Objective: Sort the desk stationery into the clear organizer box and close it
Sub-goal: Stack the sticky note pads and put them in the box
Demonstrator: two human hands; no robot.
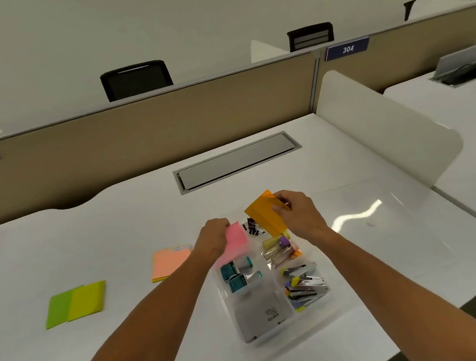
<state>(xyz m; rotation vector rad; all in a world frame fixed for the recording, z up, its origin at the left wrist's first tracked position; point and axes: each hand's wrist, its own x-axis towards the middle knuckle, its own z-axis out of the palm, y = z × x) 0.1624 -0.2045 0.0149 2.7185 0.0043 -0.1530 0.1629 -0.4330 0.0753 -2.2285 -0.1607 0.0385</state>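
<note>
Both hands are over the far end of the clear organizer box (274, 292), each with a pad of sticky notes. The left hand (212, 237) grips a pink sticky-note pad (236, 239), its lower part dipping into the far-left compartment, while the right hand (296, 213) pinches an orange sticky-note pad (266, 215) by its far corner, held tilted in the air above the black binder clips (251, 227). To do this step well, I would seat the pink pad first, lowering it flat so it does not ride up on the divider or on the teal correction-tape dispensers (236, 273) just nearer the body, then lay the orange pad squarely on top rather than on the clips. Anything standing proud of the rim will probably stop the lid closing. The compartments below the right hand already hold highlighters (279, 248) and staplers (303, 284), so there is little spare room there. Well to the left of the left hand, on the surface (116, 225), a peach sticky-note pad (170, 262) and green sticky-note pads (76, 303) are not yet boxed. The open lid (385, 222) lies beyond the right hand.
</note>
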